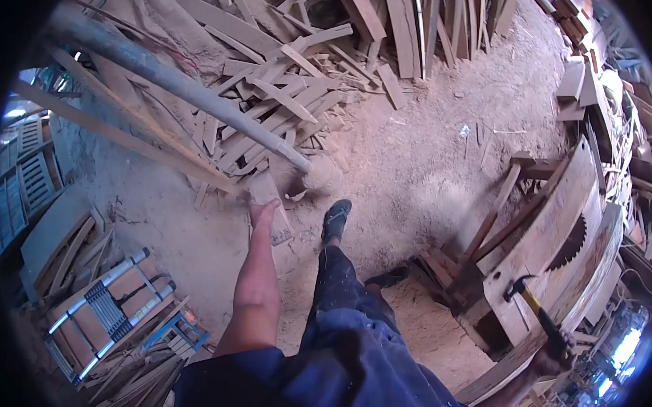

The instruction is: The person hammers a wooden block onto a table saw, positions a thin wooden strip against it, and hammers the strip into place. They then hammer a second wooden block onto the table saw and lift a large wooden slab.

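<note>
My left hand (262, 212) reaches forward and is closed on the edge of a short, flat wooden board (274, 224), with the thumb lying over its face. Just past the board is the foot of a grey metal pole (250, 123). At the lower right, my right hand (552, 359) grips the black end of a hammer (540, 312) with a yellow and black handle. The hammer's head is up, over a wooden workpiece beside a large toothed saw blade (549, 241).
Scrap wood (285, 103) lies heaped beyond the pole. Upright planks (434, 24) stand at the top. A folded ladder (112, 315) lies at the left. A slatted wooden piece and more stacked timber line both sides. My feet are on the dusty floor (426, 163).
</note>
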The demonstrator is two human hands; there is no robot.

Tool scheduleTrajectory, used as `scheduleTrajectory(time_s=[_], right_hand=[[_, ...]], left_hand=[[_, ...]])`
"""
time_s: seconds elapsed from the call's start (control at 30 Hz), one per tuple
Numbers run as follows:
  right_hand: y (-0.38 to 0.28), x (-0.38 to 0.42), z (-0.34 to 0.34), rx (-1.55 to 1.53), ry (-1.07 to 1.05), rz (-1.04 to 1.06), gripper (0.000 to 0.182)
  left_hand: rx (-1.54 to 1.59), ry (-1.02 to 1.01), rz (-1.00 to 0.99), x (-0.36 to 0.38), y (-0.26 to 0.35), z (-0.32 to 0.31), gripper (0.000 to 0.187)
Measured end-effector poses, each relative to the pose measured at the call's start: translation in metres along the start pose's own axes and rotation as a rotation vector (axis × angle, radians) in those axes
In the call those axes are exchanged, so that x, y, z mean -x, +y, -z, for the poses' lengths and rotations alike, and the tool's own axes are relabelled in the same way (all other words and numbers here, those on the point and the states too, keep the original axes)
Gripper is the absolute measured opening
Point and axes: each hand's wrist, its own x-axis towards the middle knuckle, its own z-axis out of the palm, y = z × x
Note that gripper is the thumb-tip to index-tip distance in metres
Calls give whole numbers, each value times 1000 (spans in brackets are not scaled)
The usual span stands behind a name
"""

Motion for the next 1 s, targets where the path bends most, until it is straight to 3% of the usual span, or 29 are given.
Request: scheduleTrajectory(time_s=[0.07, 0.1, 0.17, 0.27, 0.37, 0.4, 0.43, 0.47, 0.5, 0.57, 0.6, 0.63, 0.67, 0.7, 0.73, 0.77, 0.8, 0.87, 0.9, 0.93, 1.0], right_hand=[[-5, 2, -7, 59, 6, -7, 41], [-4, 5, -16, 114, 124, 11, 41], [-1, 7, -15, 200, 173, -4, 55], [-18, 13, 42, 453, 179, 30, 80], [-26, 22, 138, 977, -25, 243, 105], [-12, 17, 74, 727, 35, 176, 82], [4, 13, 0, 449, 106, 132, 62], [21, 8, -88, 186, 186, 111, 48], [24, 10, -90, 182, 180, 115, 49], [26, 13, -95, 173, 168, 109, 51], [27, 15, -96, 180, 138, 110, 52], [26, 17, -96, 183, 103, 109, 52], [27, 19, -95, 182, 68, 106, 53], [28, 22, -94, 171, 78, 100, 53], [29, 25, -89, 172, 56, 96, 53], [29, 27, -81, 174, 32, 99, 53], [26, 29, -75, 177, 8, 106, 53], [23, 33, -62, 176, -40, 130, 54], [19, 33, -56, 151, -55, 127, 53], [16, 39, -49, 130, -60, 119, 52], [12, 46, -34, 70, -78, 109, 52]], left_hand=[[37, -93, 71, -39, 36, 13, 81], [50, -148, 104, -56, 52, 17, 80], [130, -40, -128, -141, 8, 10, 71], [-193, -89, -196, -195, 62, 30, 62], [-283, -142, -126, -228, 60, 36, 62], [-304, -170, -90, -234, 43, 34, 65], [-464, -218, -230, -181, 70, 45, 54], [-515, -315, -177, -175, 44, 41, 47], [-574, -399, -125, -177, 25, 36, 41], [-467, -698, -70, -76, 51, 27, 30], [-345, -649, 31, -29, 52, 1, 26], [-377, -635, -100, 23, 53, -24, 26], [-353, -717, -417, 50, 30, -58, 31], [-227, -728, -487, 166, 105, -74, 32], [-186, -844, -428, 244, 142, -99, 31], [-244, -934, -723, 310, 176, -115, 36], [-269, -1104, -713, 380, 217, -127, 44], [-144, -1201, -1283, 470, 235, -166, 54], [-184, -1186, -1428, 507, 244, -186, 56], [-230, -1176, -1566, 534, 243, -202, 57], [-257, -1122, -1567, 569, 231, -229, 53]])
